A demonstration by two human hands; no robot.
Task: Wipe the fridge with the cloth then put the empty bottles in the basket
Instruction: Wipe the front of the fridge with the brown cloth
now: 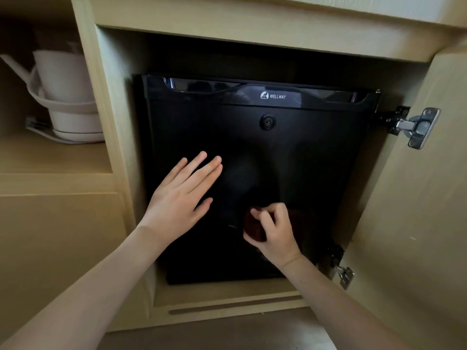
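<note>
A small black fridge (290, 152) with a keyhole and a white logo stands shut inside a wooden cabinet bay. My left hand (180, 195) lies flat and open against the left half of its door, fingers spread upward. My right hand (274, 233) is closed on a dark reddish-brown cloth (252, 227), bunched up and pressed against the lower middle of the door. No bottles and no basket are in view.
The cabinet door (414, 223) stands open to the right, with two metal hinges (414, 127) on its inner edge. On a shelf to the left sits a white kettle (68, 97) on its base. A wooden ledge runs below the fridge.
</note>
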